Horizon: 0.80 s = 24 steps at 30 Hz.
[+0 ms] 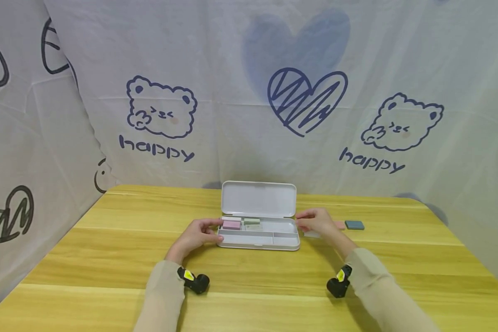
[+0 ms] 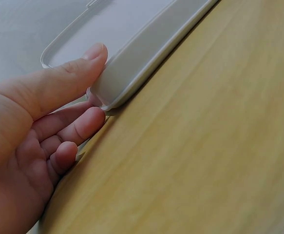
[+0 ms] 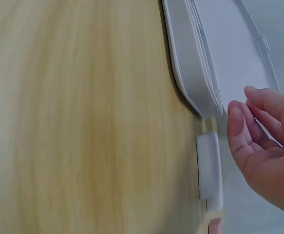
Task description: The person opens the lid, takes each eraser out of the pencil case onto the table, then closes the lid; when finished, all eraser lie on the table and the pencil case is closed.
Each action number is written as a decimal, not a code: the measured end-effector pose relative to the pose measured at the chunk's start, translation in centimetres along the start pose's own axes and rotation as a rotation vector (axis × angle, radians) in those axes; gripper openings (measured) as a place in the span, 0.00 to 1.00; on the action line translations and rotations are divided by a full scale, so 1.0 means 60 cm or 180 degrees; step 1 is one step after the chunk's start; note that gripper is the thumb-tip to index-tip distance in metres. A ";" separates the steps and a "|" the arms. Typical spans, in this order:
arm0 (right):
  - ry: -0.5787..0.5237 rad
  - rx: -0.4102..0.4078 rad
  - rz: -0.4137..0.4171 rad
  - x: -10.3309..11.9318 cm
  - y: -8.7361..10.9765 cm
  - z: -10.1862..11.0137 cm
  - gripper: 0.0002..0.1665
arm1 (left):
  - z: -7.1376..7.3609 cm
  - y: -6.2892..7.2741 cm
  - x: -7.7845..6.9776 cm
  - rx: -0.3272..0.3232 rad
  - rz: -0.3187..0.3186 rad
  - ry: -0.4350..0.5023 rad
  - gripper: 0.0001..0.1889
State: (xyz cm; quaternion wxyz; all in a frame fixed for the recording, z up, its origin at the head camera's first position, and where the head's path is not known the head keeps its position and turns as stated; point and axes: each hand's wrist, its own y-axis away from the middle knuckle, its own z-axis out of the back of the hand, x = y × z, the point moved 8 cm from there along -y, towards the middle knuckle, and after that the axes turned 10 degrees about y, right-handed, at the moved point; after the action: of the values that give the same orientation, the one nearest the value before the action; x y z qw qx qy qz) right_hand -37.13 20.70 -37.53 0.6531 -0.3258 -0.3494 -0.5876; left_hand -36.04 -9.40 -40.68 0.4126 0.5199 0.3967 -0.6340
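An open white pencil case [image 1: 245, 240] lies on the table with its lid [image 1: 258, 199] raised at the back. Its left end is held by my left hand [image 1: 194, 237], the thumb [image 2: 78, 73] against the wall near the front corner and other fingers along the side. Inside the left part of the case are a pink block [image 1: 231, 225], a green block [image 1: 251, 221] and a pale one [image 1: 254, 227], all eraser-like. My right hand [image 1: 317, 223] is by the case's right end, fingers loosely bent with nothing visible between them; whether they touch the case is unclear.
Just right of the case lies a white block [image 3: 209, 165], partly under my right hand in the head view. Farther right are a pink block [image 1: 339, 225] and a blue-grey block [image 1: 354, 225]. A printed cloth [image 1: 232, 138] hangs behind the wooden table [image 1: 249, 276].
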 end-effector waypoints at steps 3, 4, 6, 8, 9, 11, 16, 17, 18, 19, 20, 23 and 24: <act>-0.0114 0.0036 0.0005 0.004 -0.005 -0.012 0.14 | 0.001 0.000 0.001 -0.0006 0.0010 -0.0034 0.27; -0.0090 0.0041 0.0012 0.006 -0.006 -0.016 0.14 | 0.001 0.000 0.001 -0.0014 0.0019 -0.0037 0.26; -0.0090 0.0050 0.0012 0.010 -0.008 -0.024 0.14 | 0.001 0.000 0.001 -0.0009 0.0015 -0.0043 0.26; -0.0050 0.0048 -0.0003 0.014 -0.009 -0.032 0.13 | 0.002 0.000 0.001 -0.0001 0.0004 -0.0030 0.26; -0.0030 0.0043 0.0004 0.017 -0.010 -0.036 0.13 | 0.002 0.000 0.000 0.0008 -0.0007 -0.0031 0.26; 0.0008 0.0036 0.0017 0.021 -0.011 -0.043 0.13 | 0.002 0.000 0.000 0.0017 -0.0017 -0.0027 0.26; 0.0045 0.0067 0.0137 0.033 -0.013 -0.061 0.13 | 0.003 0.000 0.001 -0.0007 0.0003 -0.0054 0.26; 0.0054 0.0079 0.0165 0.035 -0.014 -0.065 0.13 | 0.003 -0.001 0.001 -0.0014 0.0010 -0.0054 0.26; 0.0057 0.0096 0.0193 0.038 -0.015 -0.068 0.13 | 0.003 -0.001 0.002 -0.0020 0.0015 -0.0059 0.26; 0.0066 0.0114 0.0219 0.040 -0.015 -0.072 0.14 | 0.003 -0.001 0.003 -0.0022 0.0023 -0.0062 0.26; 0.0064 0.0131 0.0236 0.041 -0.016 -0.075 0.14 | 0.003 -0.002 0.003 -0.0023 0.0024 -0.0066 0.26; 0.0031 0.0180 0.0254 0.045 -0.019 -0.085 0.15 | 0.001 -0.002 0.004 -0.0025 0.0036 -0.0061 0.26; 0.0028 0.0193 0.0254 0.046 -0.020 -0.088 0.15 | 0.001 -0.003 0.003 -0.0024 0.0034 -0.0061 0.26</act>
State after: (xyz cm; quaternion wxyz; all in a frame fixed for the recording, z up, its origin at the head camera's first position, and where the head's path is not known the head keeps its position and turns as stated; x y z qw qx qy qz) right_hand -37.76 14.67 -38.09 0.6871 -0.3169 -0.3510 -0.5516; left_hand -36.23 -9.43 -40.85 0.4218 0.5144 0.3923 -0.6353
